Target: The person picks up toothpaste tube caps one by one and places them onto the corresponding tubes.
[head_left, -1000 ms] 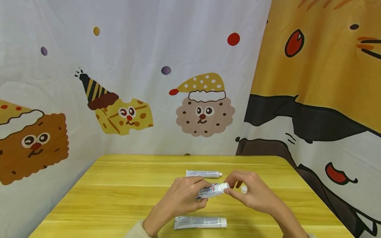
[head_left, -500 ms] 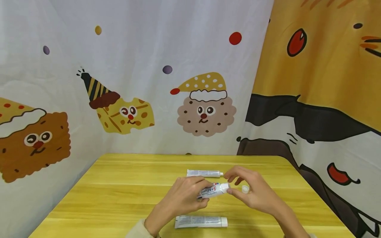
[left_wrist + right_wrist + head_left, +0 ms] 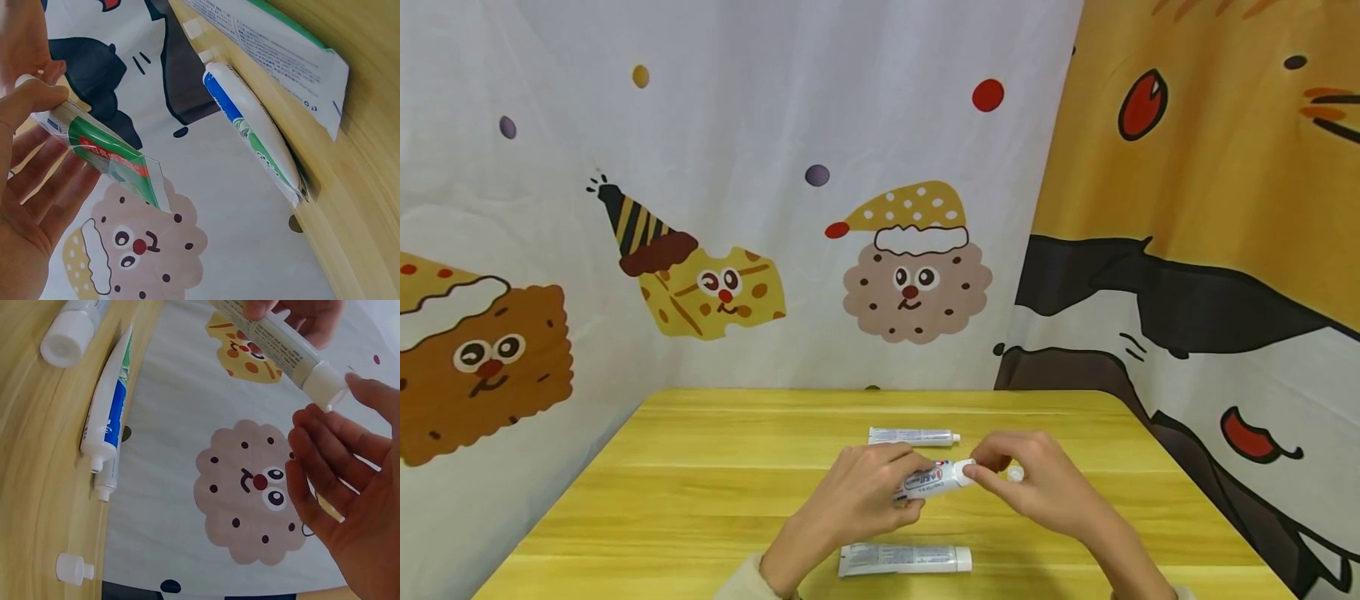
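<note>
My left hand [image 3: 868, 493] grips a white toothpaste tube [image 3: 928, 482] above the table, its capped end pointing right. Green and red printing shows on the tube's body [image 3: 115, 156] in the left wrist view. At that end, my right hand [image 3: 1037, 483] pinches the white cap [image 3: 324, 387] between thumb and fingertips. A second toothpaste tube [image 3: 904, 559], capped, lies nearer me. Beyond the hands lies a third tube [image 3: 913, 437] with its narrow nozzle bare. A small loose white cap [image 3: 1015, 473] sits on the table, partly behind my right hand.
The yellow wood-grain table [image 3: 700, 492] runs back to a white curtain [image 3: 737, 125] printed with cartoon food faces. Another curtain part [image 3: 1210, 167], with a large orange and black cartoon figure, hangs along the right side.
Half a second ago my right thumb and fingers were spread apart at the cap; now they have closed in on it. My left hand keeps its grip on the tube.
</note>
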{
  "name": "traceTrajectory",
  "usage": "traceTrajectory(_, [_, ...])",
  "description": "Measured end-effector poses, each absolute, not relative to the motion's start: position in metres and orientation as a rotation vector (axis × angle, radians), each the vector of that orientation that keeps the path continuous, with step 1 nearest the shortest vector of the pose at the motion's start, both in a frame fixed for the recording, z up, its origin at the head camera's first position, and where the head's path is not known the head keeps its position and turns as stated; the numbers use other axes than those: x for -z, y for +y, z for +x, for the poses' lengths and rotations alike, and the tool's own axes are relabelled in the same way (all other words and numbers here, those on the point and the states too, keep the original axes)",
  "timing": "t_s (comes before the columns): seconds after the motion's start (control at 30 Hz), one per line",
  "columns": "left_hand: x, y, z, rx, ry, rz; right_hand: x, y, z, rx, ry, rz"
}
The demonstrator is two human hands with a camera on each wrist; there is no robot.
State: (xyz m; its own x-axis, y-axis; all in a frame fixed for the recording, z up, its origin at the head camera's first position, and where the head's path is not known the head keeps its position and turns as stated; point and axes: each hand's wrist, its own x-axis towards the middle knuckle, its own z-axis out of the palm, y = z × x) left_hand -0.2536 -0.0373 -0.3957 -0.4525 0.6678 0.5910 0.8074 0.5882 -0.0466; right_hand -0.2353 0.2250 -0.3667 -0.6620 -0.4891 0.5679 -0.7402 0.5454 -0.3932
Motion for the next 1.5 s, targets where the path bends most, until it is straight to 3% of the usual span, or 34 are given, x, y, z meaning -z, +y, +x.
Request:
traceTrajectory(0.23, [0.3956, -0.0369, -0.2519, 0.320, -2.248, -1.169, 0.3670, 0.2267, -0.2337, -0.819, -2.469, 0.819])
traceTrajectory(0.6, [0.3947, -0.0378, -0.2515, 0.322, -2.263, -1.176, 0.3684, 0.2290, -0.2361, -0.944, -2.279, 1.267])
traceTrajectory(1.2, [0.3933, -0.0359, -0.2503, 0.294, -2.240, -1.177, 0.3634, 0.2291, -0.2325, -0.839, -2.551, 0.844])
traceTrajectory(1.5, [0.3927, -0.0355, -0.2508, 0.318, -2.254, -1.169, 0.3630, 0.2320, -0.2366, -0.929, -2.376, 1.175])
